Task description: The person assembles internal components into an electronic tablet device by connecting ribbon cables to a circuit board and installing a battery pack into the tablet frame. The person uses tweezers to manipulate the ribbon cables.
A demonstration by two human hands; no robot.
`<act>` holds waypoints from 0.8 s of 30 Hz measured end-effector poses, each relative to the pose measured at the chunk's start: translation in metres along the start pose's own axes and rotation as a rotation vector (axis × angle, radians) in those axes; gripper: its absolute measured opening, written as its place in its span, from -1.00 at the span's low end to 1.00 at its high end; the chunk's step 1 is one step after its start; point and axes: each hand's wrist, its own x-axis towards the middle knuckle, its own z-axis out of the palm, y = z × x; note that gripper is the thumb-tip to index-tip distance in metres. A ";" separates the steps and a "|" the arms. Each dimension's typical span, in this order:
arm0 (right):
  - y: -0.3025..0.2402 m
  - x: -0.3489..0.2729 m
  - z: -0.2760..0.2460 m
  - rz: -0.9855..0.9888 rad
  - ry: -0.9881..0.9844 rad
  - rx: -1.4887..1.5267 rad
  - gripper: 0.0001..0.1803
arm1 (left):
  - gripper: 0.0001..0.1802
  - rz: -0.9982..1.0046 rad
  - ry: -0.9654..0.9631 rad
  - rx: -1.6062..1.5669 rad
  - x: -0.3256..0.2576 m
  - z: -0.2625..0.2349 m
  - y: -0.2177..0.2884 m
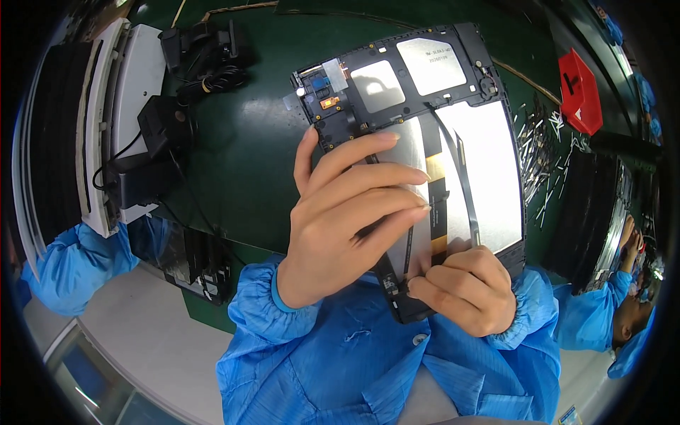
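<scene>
An opened tablet (496, 142) with a black frame and silver metal plates lies tilted in front of my chest. At its upper left sits a small board area (322, 85) with blue and orange parts. My left hand (340, 205) lies across the tablet's left side, fingers stretched out and apart over the metal. My right hand (467, 290) is closed at the lower edge, its thumb near the corner. A slim dark strip (464, 177) runs from the frame's middle bar down to this fist. I cannot tell whether it is a tool or a tablet part, nor what the fingers pinch.
Black adapters with coiled cables (205, 60) lie on the green table (248, 142) to the left, beside stacked dark panels (60, 120). At the right are a red bin (581, 92), loose small strips (542, 156) and another panel stack (584, 205). Blue-sleeved co-workers (588, 315) sit nearby.
</scene>
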 end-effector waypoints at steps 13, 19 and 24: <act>0.000 0.005 -0.002 -0.003 -0.015 -0.003 -0.81 | -0.69 -0.052 0.070 -0.009 -0.001 -0.001 0.004; -0.002 0.007 -0.004 0.016 -0.019 -0.009 -0.85 | -0.34 0.300 0.271 0.221 -0.051 0.011 -0.025; -0.007 0.004 -0.011 0.029 -0.068 -0.043 -0.87 | -0.05 0.169 0.157 0.342 -0.046 0.011 -0.011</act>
